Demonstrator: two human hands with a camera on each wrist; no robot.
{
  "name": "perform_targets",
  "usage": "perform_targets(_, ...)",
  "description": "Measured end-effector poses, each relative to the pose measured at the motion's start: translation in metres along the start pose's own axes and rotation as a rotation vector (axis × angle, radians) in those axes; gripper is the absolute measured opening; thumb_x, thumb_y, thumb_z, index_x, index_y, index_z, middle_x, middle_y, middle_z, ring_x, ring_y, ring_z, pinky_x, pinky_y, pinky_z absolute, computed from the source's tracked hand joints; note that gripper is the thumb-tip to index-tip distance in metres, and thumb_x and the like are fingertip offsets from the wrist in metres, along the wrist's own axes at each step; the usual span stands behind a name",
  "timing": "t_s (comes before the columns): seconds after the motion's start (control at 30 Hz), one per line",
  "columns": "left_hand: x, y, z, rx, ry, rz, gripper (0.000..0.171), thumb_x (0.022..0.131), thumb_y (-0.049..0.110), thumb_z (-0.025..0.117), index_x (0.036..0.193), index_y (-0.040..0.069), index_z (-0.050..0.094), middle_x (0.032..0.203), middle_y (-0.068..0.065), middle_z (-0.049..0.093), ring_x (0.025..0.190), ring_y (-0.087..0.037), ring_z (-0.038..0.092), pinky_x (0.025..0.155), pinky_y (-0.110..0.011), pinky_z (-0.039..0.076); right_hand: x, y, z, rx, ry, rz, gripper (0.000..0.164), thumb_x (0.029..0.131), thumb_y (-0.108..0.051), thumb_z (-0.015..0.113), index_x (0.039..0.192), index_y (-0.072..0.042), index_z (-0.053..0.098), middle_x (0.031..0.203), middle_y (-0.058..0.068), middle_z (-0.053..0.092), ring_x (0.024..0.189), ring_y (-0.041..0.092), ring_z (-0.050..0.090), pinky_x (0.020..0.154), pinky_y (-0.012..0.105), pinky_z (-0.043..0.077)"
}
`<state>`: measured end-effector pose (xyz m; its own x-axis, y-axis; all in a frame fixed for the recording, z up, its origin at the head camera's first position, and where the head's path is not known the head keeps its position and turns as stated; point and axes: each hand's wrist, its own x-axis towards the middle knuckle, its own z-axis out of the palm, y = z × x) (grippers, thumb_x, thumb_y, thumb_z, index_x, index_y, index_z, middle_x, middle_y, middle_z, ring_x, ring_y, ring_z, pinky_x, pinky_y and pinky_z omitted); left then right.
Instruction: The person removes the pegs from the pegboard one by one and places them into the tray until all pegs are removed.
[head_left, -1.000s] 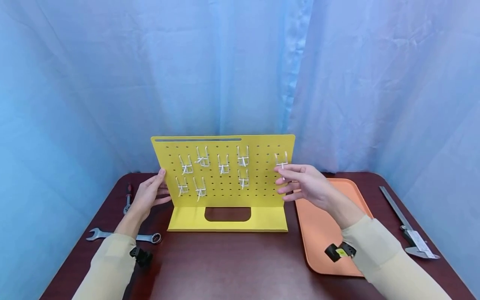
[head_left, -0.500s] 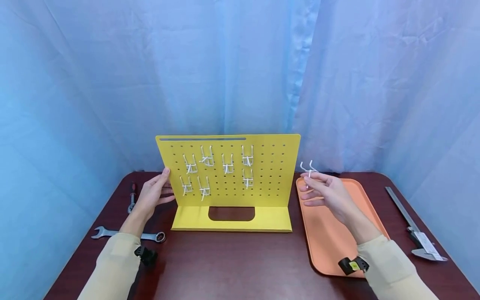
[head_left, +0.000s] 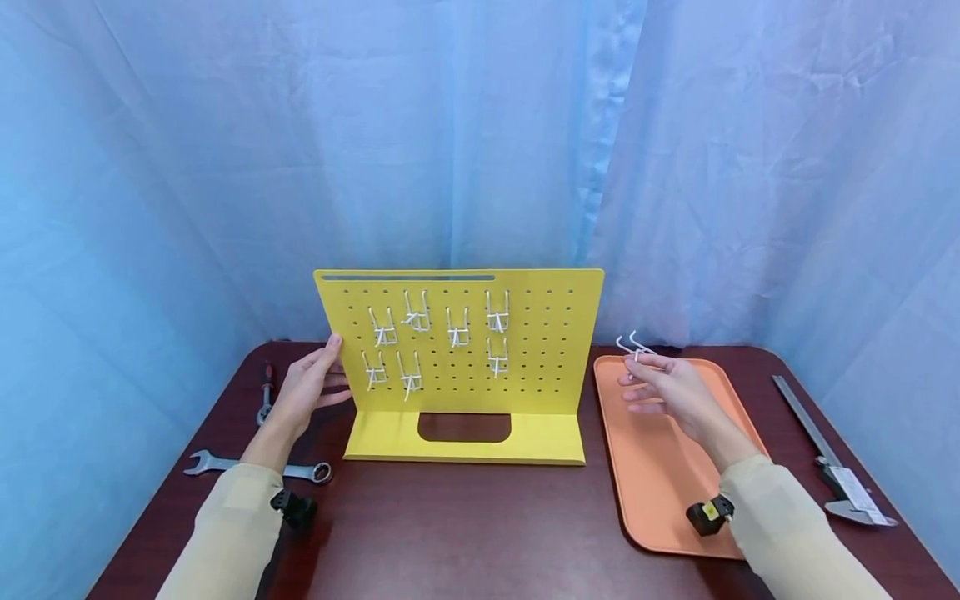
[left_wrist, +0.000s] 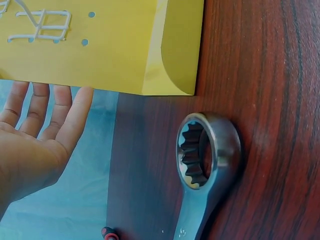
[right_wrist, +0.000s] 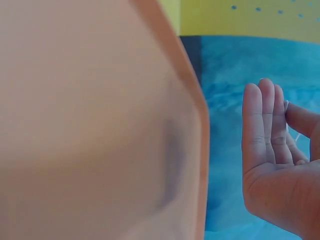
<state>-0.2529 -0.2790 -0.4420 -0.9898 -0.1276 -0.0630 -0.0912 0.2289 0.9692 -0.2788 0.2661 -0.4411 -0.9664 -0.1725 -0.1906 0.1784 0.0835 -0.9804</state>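
A yellow pegboard (head_left: 465,400) stands upright on its base, with several white wire hooks (head_left: 498,318) fitted in its holes. At its left edge my left hand (head_left: 303,387) holds on, the thumb at the front and the fingers reaching behind; in the left wrist view the fingertips are partly hidden by the board. Over the far end of the orange tray (head_left: 652,492), right of the board, my right hand (head_left: 671,396) pinches a loose white pegboard hook (head_left: 628,343) between thumb and index finger. Its two prongs point up and left, and the other fingers stay extended.
A combination wrench (head_left: 300,472) lies before the left hand, with a red-handled tool (head_left: 267,387) behind it. A caliper (head_left: 832,467) lies at the right of the dark table (head_left: 450,533). Blue curtains (head_left: 465,150) surround the table.
My right hand has pulled the hook off the board's right side and carried it right, then slightly down over the tray. The left hand has stayed at the board's edge.
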Motion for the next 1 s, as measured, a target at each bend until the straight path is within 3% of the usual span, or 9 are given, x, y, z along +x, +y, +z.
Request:
perform_targets(0.23, -0.001, 0.002, -0.004, 0.027, -0.016, 0.016, 0.079, 0.095, 0.072, 0.047, 0.133, 0.004, 0.059, 0.121, -0.025, 0.058, 0.104, -0.030, 0.065, 0.082, -0.034, 0.061, 0.012, 0.013, -0.004, 0.001, 0.012, 0.074, 0.058, 0.103, -0.031, 0.063, 0.144, 0.004, 0.041, 0.104, 0.008, 0.074, 0.081, 0.018, 0.073, 0.077, 0.039, 0.062)
perform_targets(0.57, 0.001, 0.000, -0.003, 0.001, -0.029, 0.005, 0.080, 0.094, 0.073, 0.049, 0.133, 0.004, 0.059, 0.117, -0.022, 0.060, 0.101, -0.026, 0.066, 0.082, -0.034, 0.061, 0.022, 0.027, -0.011, -0.034, -0.024, 0.167, 0.043, 0.106, -0.026, 0.059, 0.136, 0.004, 0.048, 0.101, 0.007, 0.073, 0.082, 0.020, 0.073, 0.076, 0.039, 0.062)
perform_targets(1.0, 0.001, 0.000, 0.000, -0.004, -0.017, 0.001, 0.082, 0.093, 0.074, 0.049, 0.135, 0.004, 0.058, 0.121, -0.025, 0.059, 0.107, -0.033, 0.063, 0.082, -0.035, 0.060, 0.027, 0.036, -0.019, -0.108, -0.030, 0.212, 0.048, 0.107, -0.026, 0.055, 0.140, 0.008, 0.047, 0.102, 0.005, 0.074, 0.085, 0.018, 0.073, 0.078, 0.037, 0.062)
